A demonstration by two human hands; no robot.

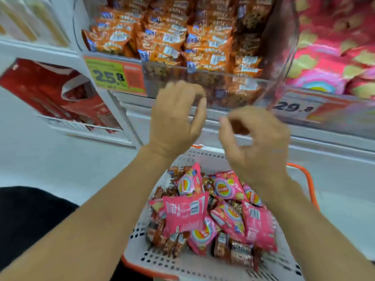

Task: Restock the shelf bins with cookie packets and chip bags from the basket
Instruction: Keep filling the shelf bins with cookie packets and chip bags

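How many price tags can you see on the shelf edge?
2. One green-and-orange price tag sits left, under the bin of orange packets; another price tag sits right, under the pink bags. Others may lie outside the view.

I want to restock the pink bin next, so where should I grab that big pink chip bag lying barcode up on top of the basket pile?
Pinch the pink chip bag by its crimped top seam, coming straight down from above. It lies flat, back side up, on top of the pile in the basket, so nothing covers that edge. Both hands hover empty above.
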